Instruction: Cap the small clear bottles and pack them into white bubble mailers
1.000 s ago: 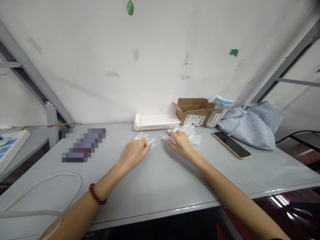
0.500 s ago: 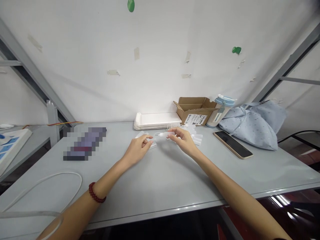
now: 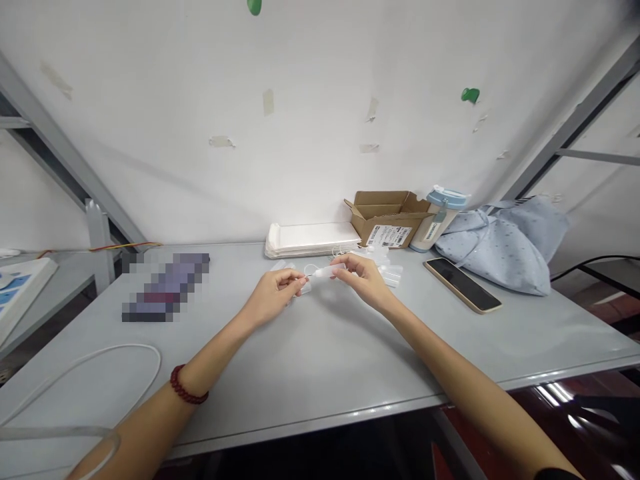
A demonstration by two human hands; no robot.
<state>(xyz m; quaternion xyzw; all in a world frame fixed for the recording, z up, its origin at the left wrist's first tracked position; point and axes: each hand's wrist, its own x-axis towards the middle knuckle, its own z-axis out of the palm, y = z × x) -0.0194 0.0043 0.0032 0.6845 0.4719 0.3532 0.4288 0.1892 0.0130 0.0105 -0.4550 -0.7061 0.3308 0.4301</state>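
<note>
Two hands pinch 1 clear tube (image 3: 327, 271): left hand (image 3: 273, 295) fingers on tip, right hand (image 3: 365, 280) on body

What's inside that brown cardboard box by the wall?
The open brown cardboard box shows only its raised flaps and a white label. Its front wall hides the inside, so any contents cannot be seen.

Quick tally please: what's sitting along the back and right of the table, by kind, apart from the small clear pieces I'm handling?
Cardboard box: 1
Lidded cup: 1
Phone: 1
Blue cloth bag: 1
Stack of white trays: 1
Total: 5
</note>
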